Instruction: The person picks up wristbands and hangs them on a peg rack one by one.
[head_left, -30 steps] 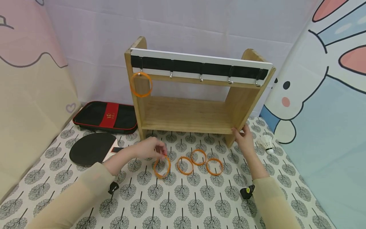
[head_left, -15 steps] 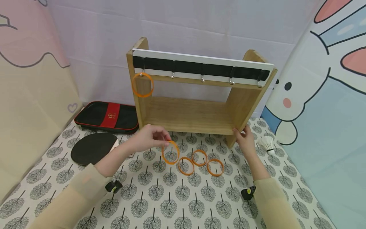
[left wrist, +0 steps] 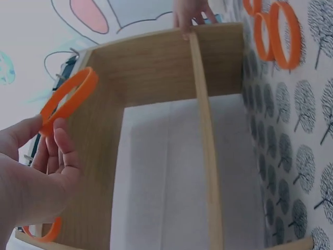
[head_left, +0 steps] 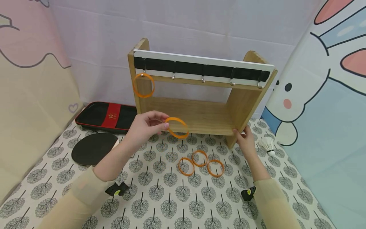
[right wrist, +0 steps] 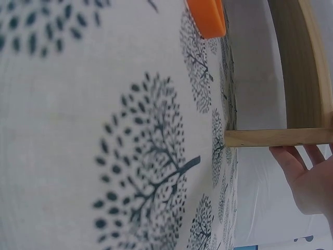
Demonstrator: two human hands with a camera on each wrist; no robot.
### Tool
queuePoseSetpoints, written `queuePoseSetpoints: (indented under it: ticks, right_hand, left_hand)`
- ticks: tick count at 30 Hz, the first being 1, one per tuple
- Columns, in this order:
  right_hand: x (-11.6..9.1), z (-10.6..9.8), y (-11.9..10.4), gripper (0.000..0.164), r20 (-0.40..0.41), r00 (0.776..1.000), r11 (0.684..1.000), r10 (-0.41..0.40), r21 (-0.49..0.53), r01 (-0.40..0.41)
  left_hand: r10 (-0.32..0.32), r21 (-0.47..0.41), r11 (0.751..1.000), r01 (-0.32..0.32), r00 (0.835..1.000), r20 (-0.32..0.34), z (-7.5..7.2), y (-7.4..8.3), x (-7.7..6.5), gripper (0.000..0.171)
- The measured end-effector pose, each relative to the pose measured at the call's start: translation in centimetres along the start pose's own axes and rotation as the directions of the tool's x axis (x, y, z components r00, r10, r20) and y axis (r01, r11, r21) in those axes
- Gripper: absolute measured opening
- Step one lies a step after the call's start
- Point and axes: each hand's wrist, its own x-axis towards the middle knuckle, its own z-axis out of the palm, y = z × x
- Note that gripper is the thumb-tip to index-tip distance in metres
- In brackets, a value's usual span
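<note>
In the head view my left hand [head_left: 145,127] pinches an orange ring [head_left: 183,136] between thumb and fingers, raised in front of the lower board of a wooden rack [head_left: 188,114]. The left wrist view shows the same ring [left wrist: 86,91] held at one end. A second orange ring [head_left: 144,96] hangs from the leftmost metal hook on the rack's front bar. My right hand [head_left: 245,140] grips the lower right side panel, thumb in front and fingers behind. Three more orange rings, one of them the left ring [head_left: 186,174], lie flat on the tree-patterned cloth.
Several bare hooks, such as the middle hook [head_left: 203,79], line the black strip. Left of the rack lie a black and red case [head_left: 127,117] and a black table tennis bat [head_left: 92,149]. A shuttlecock [head_left: 267,144] lies at the right.
My left hand has lifted the orange ring off the cloth and carried it up and right toward the rack, tilting it flatter. The right hand has stayed on the side panel.
</note>
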Motion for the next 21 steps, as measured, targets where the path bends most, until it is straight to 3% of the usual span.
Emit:
queuePoseSetpoints:
  ticks: [5,10,13,17,21]
  right_hand:
    - [0.0,0.0,0.1,0.062,0.000,1.000,1.000,0.001,0.011,-0.001]
    - [0.0,0.0,0.1,0.063,0.000,1.000,1.000,-0.005,0.008,0.005]
    - [0.0,0.0,0.1,0.063,0.000,1.000,1.000,-0.007,0.005,0.007]
    - [0.0,0.0,0.1,0.063,0.001,1.000,1.000,-0.004,0.006,0.004]
    - [-0.1,0.0,0.1,0.063,0.000,1.000,1.000,0.001,0.007,-0.001]
  left_hand:
    - [0.020,-0.125,0.992,-0.030,0.997,-0.076,0.5,0.7,0.0,0.028]
    - [0.105,-0.277,0.949,-0.151,0.979,-0.175,1.4,1.1,0.5,0.022]
    - [0.150,-0.393,0.890,-0.232,0.962,-0.228,2.1,1.4,0.9,0.020]
    - [0.189,-0.518,0.793,-0.321,0.938,-0.292,2.7,1.9,1.6,0.019]
    - [0.182,-0.603,0.706,-0.372,0.917,-0.354,3.4,2.4,2.4,0.013]
